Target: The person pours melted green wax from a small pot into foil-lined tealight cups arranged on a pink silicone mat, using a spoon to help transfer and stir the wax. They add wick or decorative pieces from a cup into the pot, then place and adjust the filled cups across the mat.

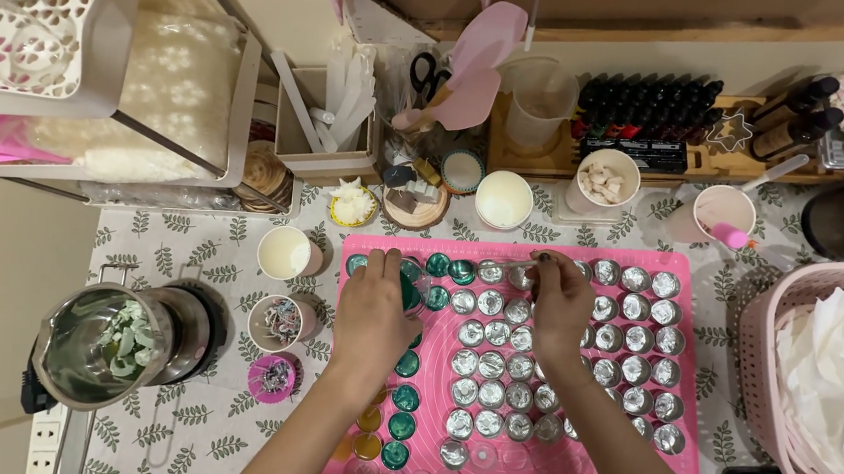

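Note:
On a pink mat (625, 464) stand several small round foil cups (625, 338) in rows, most empty and silver. Several cups at the left hold green wax (401, 426); a few near the front hold yellow-orange wax (368, 419). My left hand (373, 308) is shut on a small cup with green content at the mat's upper left. My right hand (560, 298) pinches a thin stick (512, 264) that points left over the top row of cups.
A steel pot (97, 347) with pale pieces sits on a burner at the left. Paper cups (285, 252) stand around the mat. A pink basket (812, 378) of white paper is at the right. Bottles (649, 99) line the back shelf.

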